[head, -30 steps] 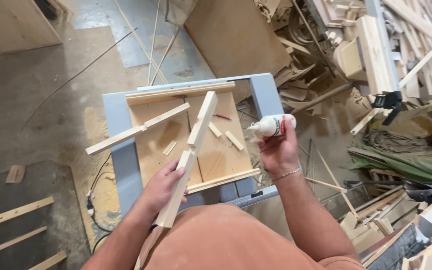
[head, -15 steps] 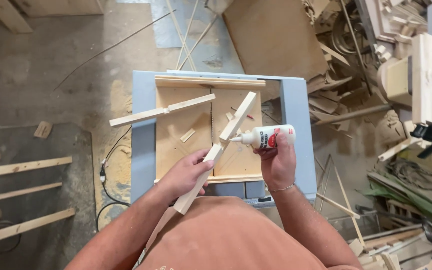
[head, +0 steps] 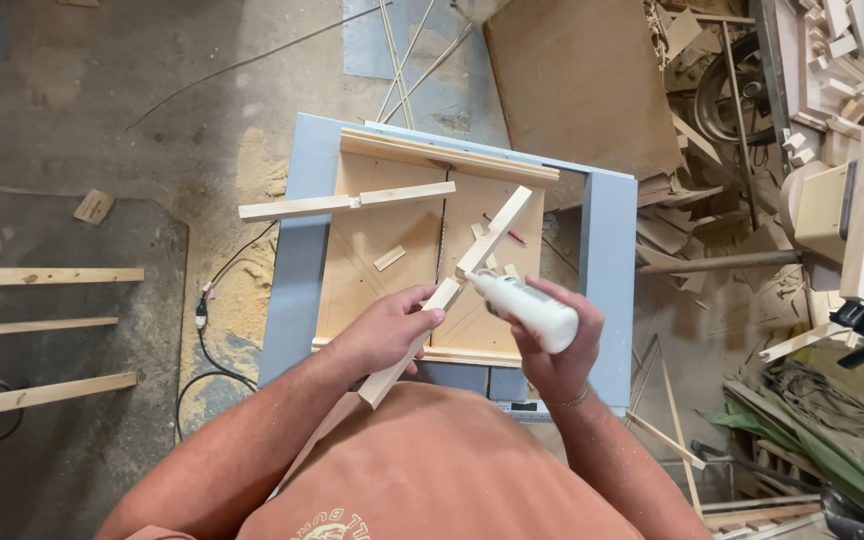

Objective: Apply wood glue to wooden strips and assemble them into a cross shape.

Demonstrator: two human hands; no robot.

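Observation:
My left hand (head: 387, 330) grips a long pale wooden stick (head: 492, 235) near its middle, holding it slanted over the table saw (head: 607, 260). My right hand (head: 552, 345) holds a white glue bottle (head: 527, 305), tilted with its nozzle touching the stick just right of my left fingers. Both hands hover above the plywood sled (head: 372, 290) lying on the saw's grey top.
Another wooden strip (head: 342, 203) lies across the sled's left edge, and small offcuts and a red pencil (head: 515, 236) rest on it. Wood strips (head: 42, 276) lie on the floor at left. A scrap pile (head: 812, 130) crowds the right. A black cable (head: 207, 340) runs beside the saw.
The glue bottle has tipped down and its nozzle has come onto the stick. My left hand keeps its hold on the stick. The view has shifted slightly.

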